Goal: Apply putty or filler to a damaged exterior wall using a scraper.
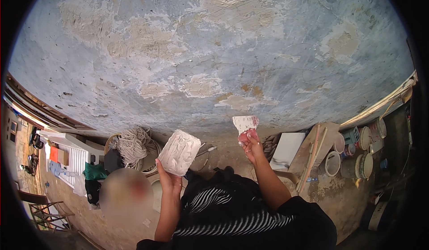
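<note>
My left hand [168, 178] holds up a shallow rectangular tray [179, 152] spread with off-white putty, its fingers closed on the near end. To the right, my right hand [253, 151] grips a wide putty knife [245, 125], whose red surface is partly covered in white putty. The knife is apart from the tray. Above both hands, a pale blue wall [286, 40] carries rough beige and white patches, some cracks and small stains; neither tool visibly touches it.
At left are coiled pale rope [136, 147] in a container, a white slatted piece [73, 160], green cloth [95, 171] and a blurred area. At right lie a white board [288, 145], leaning planks [308, 160] and several buckets [364, 165] on a stained concrete floor [335, 192].
</note>
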Demonstrator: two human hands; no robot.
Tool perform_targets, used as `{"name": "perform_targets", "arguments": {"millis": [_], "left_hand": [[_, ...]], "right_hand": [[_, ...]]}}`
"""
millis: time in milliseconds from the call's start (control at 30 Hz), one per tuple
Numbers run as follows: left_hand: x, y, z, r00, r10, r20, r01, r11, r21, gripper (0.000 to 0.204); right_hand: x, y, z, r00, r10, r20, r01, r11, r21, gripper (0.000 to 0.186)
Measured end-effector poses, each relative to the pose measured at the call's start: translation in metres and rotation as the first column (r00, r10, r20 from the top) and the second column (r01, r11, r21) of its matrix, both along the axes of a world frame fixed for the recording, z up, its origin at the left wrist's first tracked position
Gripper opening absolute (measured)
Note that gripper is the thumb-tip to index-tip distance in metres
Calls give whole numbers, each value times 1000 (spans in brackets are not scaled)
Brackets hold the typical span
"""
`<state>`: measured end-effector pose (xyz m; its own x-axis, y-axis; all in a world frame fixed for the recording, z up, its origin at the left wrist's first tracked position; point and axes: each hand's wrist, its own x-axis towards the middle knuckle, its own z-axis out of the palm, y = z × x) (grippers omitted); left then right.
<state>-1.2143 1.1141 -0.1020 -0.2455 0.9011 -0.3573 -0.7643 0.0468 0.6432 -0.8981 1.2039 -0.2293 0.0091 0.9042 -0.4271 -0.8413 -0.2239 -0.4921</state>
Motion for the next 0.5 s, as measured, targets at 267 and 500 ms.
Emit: {"name": "perform_targets", "arguments": {"millis": [267,500], "left_hand": [[50,12,-2,999,20,-39,-22,999,-44,70],[85,28,-14,996,28,-84,-33,997,-63,71]], "right_hand": [[23,58,-53,977,109,186,-111,994,1,25],[24,120,-90,964,-144,225,176,976,-129,22]]}}
